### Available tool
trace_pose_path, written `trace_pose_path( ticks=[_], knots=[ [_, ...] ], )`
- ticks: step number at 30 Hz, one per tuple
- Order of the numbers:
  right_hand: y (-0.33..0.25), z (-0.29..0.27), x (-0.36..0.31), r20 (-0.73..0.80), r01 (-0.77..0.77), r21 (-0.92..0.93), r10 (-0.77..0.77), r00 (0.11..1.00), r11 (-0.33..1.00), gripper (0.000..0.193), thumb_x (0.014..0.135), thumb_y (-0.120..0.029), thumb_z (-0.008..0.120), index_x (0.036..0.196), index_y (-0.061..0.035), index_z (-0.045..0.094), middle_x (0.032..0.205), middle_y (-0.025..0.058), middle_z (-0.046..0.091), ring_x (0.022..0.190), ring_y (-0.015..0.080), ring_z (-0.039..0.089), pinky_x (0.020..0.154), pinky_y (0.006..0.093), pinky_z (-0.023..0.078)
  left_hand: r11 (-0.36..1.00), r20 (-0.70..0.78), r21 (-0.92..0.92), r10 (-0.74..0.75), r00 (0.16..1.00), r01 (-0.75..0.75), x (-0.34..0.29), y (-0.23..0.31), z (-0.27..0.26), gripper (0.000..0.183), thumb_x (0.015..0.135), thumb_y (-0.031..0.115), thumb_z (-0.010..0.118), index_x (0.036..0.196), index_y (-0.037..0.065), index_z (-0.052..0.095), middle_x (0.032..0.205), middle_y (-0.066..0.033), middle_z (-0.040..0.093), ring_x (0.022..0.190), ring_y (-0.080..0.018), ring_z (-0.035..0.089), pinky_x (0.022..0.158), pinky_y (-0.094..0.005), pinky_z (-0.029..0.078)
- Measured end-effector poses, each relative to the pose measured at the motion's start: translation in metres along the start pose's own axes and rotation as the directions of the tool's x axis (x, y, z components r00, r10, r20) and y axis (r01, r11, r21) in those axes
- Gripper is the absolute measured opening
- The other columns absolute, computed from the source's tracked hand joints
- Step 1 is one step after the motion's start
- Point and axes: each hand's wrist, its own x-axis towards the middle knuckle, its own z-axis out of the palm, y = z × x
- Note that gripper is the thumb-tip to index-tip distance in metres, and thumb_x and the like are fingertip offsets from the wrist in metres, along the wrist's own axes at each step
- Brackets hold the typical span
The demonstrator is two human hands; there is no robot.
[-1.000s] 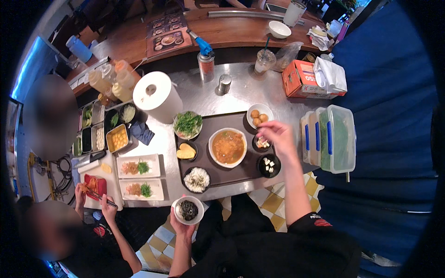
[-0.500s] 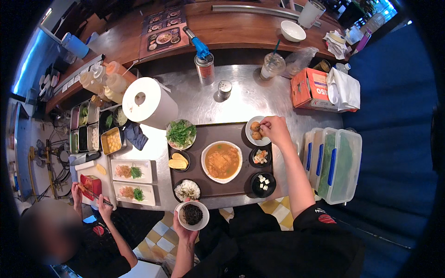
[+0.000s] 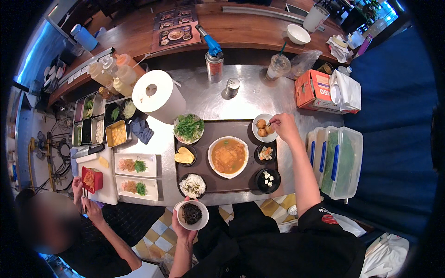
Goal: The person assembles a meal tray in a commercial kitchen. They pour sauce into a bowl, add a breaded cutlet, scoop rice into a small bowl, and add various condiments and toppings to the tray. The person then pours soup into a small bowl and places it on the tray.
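My left hand (image 3: 184, 231) holds a small white bowl of dark shreds that look like seaweed (image 3: 192, 214), just off the counter's near edge. My right hand (image 3: 283, 126) is pinched over the white dish (image 3: 256, 135) of round brown fried balls (image 3: 262, 124), its fingertips at the rightmost ball. Whatever is between those fingertips is too small to make out. Both dishes of pickled-looking cubes (image 3: 265, 153) and white cubes (image 3: 268, 180) stand below that dish on the brown tray (image 3: 248, 184). The tray also bears a bowl of orange soup (image 3: 228, 156), shred-topped rice (image 3: 193, 185), yellow slices (image 3: 184, 156) and green salad (image 3: 189, 128).
A paper roll (image 3: 160, 97), a blue-headed torch (image 3: 213, 58) and a metal shaker (image 3: 232, 87) stand behind the tray. Lidded plastic boxes (image 3: 345, 162) are at the right. Two white plates (image 3: 135, 165) lie left. A co-worker at lower left works with chopsticks at a red container (image 3: 92, 180).
The whole view has shifted slightly. My right hand stays pinched over the fried balls, my left still holding its bowl. The co-worker's chopsticks now point toward the red container.
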Motion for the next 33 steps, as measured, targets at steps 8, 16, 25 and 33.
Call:
trace_pose_path(
  ticks=[8, 16, 25, 33],
  knots=[
    [-0.009, -0.010, -0.004, 0.041, 0.025, -0.063, -0.023, 0.999, 0.998, 0.023, 0.073, 0.003, 0.072, 0.095, 0.0017, 0.077, 0.085, 0.0211, 0.074, 0.073, 0.0311, 0.073, 0.075, 0.0379, 0.058, 0.999, 0.004, -0.043, 0.034, 0.999, -0.033, -0.016, 0.009, -0.011, 0.062, 0.102, 0.048, 0.045, 0.141, -0.001, 0.050, 0.139, -0.0221, 0.057, 0.128, -0.0381, 0.056, 0.111, -0.0518, 0.045],
    [0.004, -0.001, 0.001, 0.010, 0.144, -0.083, -0.144, 0.990, 0.986, 0.018, 0.078, 0.003, 0.071, 0.096, 0.0054, 0.075, 0.075, 0.0198, 0.073, 0.072, 0.0240, 0.075, 0.068, 0.0323, 0.058, 1.000, 0.012, -0.008, -0.004, 1.000, 0.005, -0.013, 0.004, -0.014, 0.064, 0.101, 0.049, 0.048, 0.141, 0.000, 0.051, 0.135, -0.0257, 0.059, 0.126, -0.0371, 0.058, 0.108, -0.0491, 0.048],
    [-0.008, -0.005, -0.007, 0.107, 0.035, -0.126, -0.022, 0.994, 0.991, 0.018, 0.080, -0.007, 0.073, 0.096, -0.0008, 0.078, 0.084, 0.0225, 0.072, 0.078, 0.0359, 0.071, 0.079, 0.0397, 0.056, 1.000, 0.022, 0.028, -0.009, 1.000, 0.009, -0.013, -0.013, 0.009, 0.075, 0.097, 0.053, 0.051, 0.148, -0.001, 0.043, 0.140, -0.0238, 0.056, 0.130, -0.0343, 0.055, 0.112, -0.0483, 0.043],
    [0.005, 0.011, -0.020, -0.119, 0.035, 0.033, -0.031, 0.992, 0.999, 0.022, 0.080, -0.004, 0.074, 0.101, 0.0022, 0.076, 0.085, 0.0179, 0.075, 0.079, 0.0254, 0.075, 0.076, 0.0355, 0.059, 0.970, -0.012, -0.244, -0.008, 1.000, 0.004, -0.022, -0.017, 0.016, 0.065, 0.094, 0.049, 0.053, 0.141, 0.003, 0.052, 0.143, -0.0188, 0.055, 0.133, -0.0373, 0.051, 0.115, -0.0536, 0.039]
  ],
)
